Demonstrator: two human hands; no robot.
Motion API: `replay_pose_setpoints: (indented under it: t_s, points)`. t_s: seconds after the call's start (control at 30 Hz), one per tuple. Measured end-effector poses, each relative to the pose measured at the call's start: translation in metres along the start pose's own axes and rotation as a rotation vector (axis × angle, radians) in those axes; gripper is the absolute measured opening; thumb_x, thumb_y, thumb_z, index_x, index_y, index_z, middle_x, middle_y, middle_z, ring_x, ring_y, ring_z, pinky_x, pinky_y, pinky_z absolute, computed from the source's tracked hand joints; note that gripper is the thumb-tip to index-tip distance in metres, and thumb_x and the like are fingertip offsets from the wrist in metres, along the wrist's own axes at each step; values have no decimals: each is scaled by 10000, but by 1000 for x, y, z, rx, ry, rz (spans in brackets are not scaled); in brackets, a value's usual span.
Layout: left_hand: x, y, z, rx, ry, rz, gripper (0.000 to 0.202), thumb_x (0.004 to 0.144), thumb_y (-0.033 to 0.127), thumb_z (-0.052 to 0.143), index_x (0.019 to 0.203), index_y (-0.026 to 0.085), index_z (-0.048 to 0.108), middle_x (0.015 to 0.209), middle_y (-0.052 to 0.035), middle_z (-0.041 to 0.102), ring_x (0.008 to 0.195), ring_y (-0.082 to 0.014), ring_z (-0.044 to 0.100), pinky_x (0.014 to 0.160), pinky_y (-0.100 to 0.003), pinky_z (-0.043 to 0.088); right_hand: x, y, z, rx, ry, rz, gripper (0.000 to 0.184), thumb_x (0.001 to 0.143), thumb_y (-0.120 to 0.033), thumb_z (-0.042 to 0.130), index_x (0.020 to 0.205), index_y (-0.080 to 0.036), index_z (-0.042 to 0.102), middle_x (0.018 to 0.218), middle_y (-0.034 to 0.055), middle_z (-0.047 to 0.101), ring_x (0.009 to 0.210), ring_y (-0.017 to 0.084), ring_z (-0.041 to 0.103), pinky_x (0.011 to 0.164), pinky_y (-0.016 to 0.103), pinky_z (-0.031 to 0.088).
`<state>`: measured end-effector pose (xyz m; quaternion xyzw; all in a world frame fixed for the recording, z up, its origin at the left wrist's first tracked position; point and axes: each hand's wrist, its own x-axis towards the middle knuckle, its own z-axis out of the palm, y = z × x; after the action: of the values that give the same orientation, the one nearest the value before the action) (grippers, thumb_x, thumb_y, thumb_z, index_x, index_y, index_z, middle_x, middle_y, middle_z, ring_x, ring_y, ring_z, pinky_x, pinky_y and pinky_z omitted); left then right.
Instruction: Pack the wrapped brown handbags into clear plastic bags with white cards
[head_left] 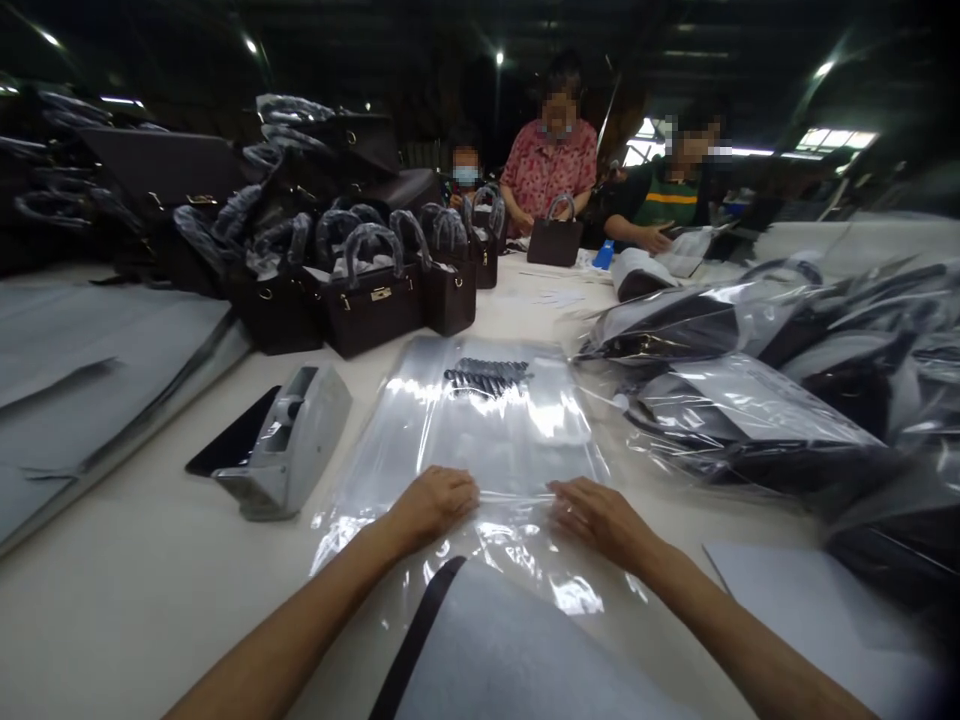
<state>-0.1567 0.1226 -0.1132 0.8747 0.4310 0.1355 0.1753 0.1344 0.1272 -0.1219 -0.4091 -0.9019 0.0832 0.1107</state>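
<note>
A stack of flat transparent plastic bags lies on the table in front of me. My left hand has its fingers curled on the near edge of the top bag. Opposite it, my right hand pinches the same edge, its thumb partly hidden. A taut fold of plastic runs between the two hands. Dark twisted cords rest on the far part of the stack. Closest to me, below the hands, is a grey-white sheet with a dark edge strip.
A grey tape dispenser stands left, beside a dark phone-like slab. Dark handbags with wrapped handles crowd the back left. Plastic-wrapped bags pile up at right, near a white sheet. Several people work across the table.
</note>
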Motion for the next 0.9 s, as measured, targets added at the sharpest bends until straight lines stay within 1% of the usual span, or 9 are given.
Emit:
replay_pose_setpoints:
  t_s: [0.07, 0.17, 0.3, 0.4, 0.53, 0.6, 0.67, 0.8, 0.9]
  points:
    - [5, 0, -9, -26, -32, -15, 276, 888, 300, 364, 909, 204, 622, 925, -40, 647, 895, -156, 579, 839, -287, 413, 3, -2, -4, 27, -34, -8, 374, 862, -389, 438, 1158, -178, 524, 971, 107, 612, 846, 206, 578, 689, 335, 491]
    - [13, -1, -20, -54, -67, -60, 263, 875, 292, 382, 838, 192, 622, 815, -22, 647, 751, -139, 579, 715, -251, 428, 6, -3, -9, 155, -42, 20, 301, 897, -310, 350, 957, -195, 622, 906, 79, 633, 842, 185, 580, 716, 311, 466]
    - [20, 2, -27, -85, -86, -123, 148, 817, 296, 490, 791, 195, 595, 778, 3, 634, 686, -127, 569, 600, -212, 409, 10, -3, -13, 382, -22, 256, 253, 846, -360, 449, 766, -189, 617, 759, 22, 638, 695, 151, 581, 661, 271, 438]
    - [22, 5, -27, -99, -104, -114, 163, 820, 322, 487, 791, 205, 596, 768, 11, 624, 670, -126, 558, 585, -213, 396, 13, -5, -13, 408, -4, 361, 274, 770, -433, 549, 668, -179, 549, 689, 1, 606, 645, 144, 548, 597, 249, 404]
    - [22, 6, -23, -105, -124, -80, 258, 860, 308, 413, 746, 204, 621, 733, 8, 623, 677, -127, 553, 618, -225, 389, 15, -9, -16, 383, -36, 304, 406, 846, -470, 397, 579, -174, 472, 580, -16, 516, 548, 111, 464, 539, 230, 341]
    - [21, 6, -22, -103, -117, -90, 218, 842, 288, 449, 743, 204, 624, 735, 8, 626, 686, -131, 553, 627, -231, 388, 17, -11, -22, 425, -65, 276, 416, 878, -432, 325, 610, -173, 510, 587, -12, 523, 555, 113, 471, 548, 233, 343]
    - [20, 7, -26, -97, -90, -121, 168, 818, 272, 490, 733, 198, 614, 737, 9, 618, 678, -131, 545, 616, -233, 385, 21, -14, -31, 471, -65, 305, 359, 860, -417, 372, 682, -176, 570, 643, -3, 576, 614, 131, 518, 590, 242, 369]
    - [23, 14, -45, -84, -6, -185, 155, 796, 306, 528, 719, 173, 552, 727, 9, 564, 635, -120, 503, 559, -222, 373, 32, -22, -46, 479, 73, 431, 265, 762, -421, 536, 667, -177, 576, 675, 0, 615, 659, 151, 545, 622, 251, 383]
    - [30, 22, -57, -82, 6, -157, 198, 803, 381, 518, 847, 195, 570, 817, 4, 566, 683, -125, 509, 594, -233, 383, 40, -30, -49, 470, 174, 443, 263, 712, -422, 599, 627, -181, 533, 629, -15, 587, 618, 138, 519, 586, 240, 369]
